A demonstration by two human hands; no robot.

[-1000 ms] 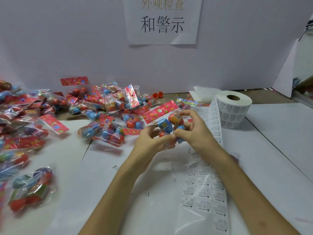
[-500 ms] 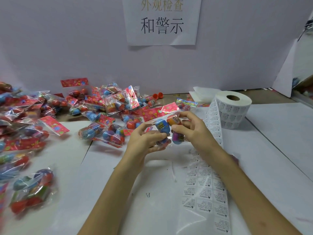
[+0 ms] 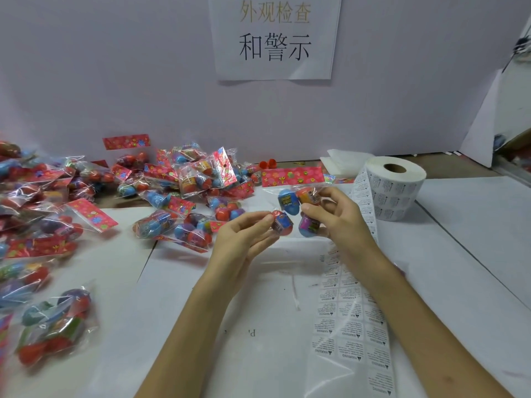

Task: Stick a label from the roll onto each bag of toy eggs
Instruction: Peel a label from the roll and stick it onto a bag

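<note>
I hold a clear bag of toy eggs (image 3: pixel 288 203) above the table, its red flowered header card pointing away from me. My left hand (image 3: pixel 244 239) pinches the bag's lower left end at a red egg. My right hand (image 3: pixel 336 216) grips its right side, fingers curled around the blue and orange eggs. The label roll (image 3: pixel 395 188) stands to the right of my hands. Its strip of printed warning labels (image 3: pixel 350 320) runs from the roll under my right forearm toward me.
A heap of bagged toy eggs (image 3: pixel 184 191) covers the table's left and back centre, with one bag near the left front edge (image 3: pixel 54 331). White paper sheets (image 3: pixel 230 326) cover the table. A white board with a printed sign (image 3: pixel 274 35) closes the back.
The bag has turned in my hands, its header card now lying flat toward the wall. My hands have spread slightly apart and my left hand's grip has moved to the bag's end.
</note>
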